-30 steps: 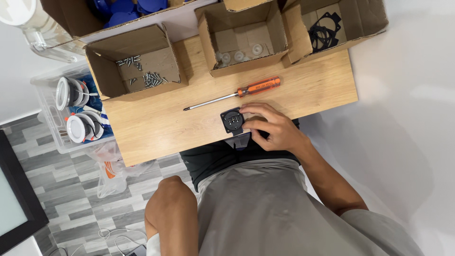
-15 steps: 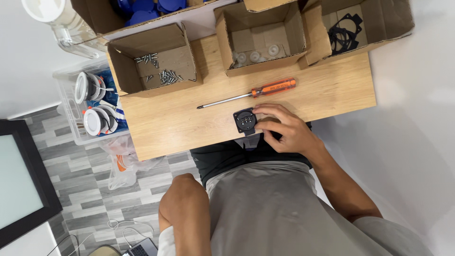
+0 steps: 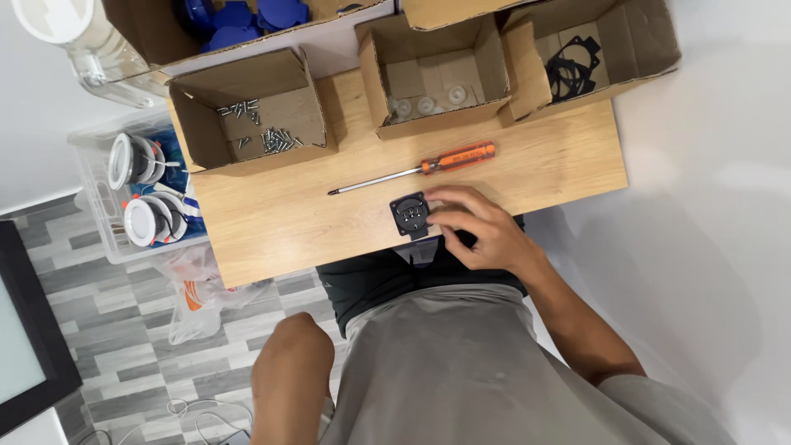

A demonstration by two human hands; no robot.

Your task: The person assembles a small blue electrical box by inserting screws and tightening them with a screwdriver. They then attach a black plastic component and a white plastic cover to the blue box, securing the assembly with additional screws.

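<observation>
The right hand [image 3: 476, 229] rests on the wooden table [image 3: 272, 222] near its front edge, fingers curled around a small black square socket part [image 3: 410, 213] at its fingertips. An orange-handled screwdriver [image 3: 420, 167] lies just beyond the hand. The left hand is out of view.

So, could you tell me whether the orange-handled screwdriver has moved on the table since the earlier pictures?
No. The screwdriver lies as before, just in front of the middle cardboard box; only the camera shifted.
</observation>
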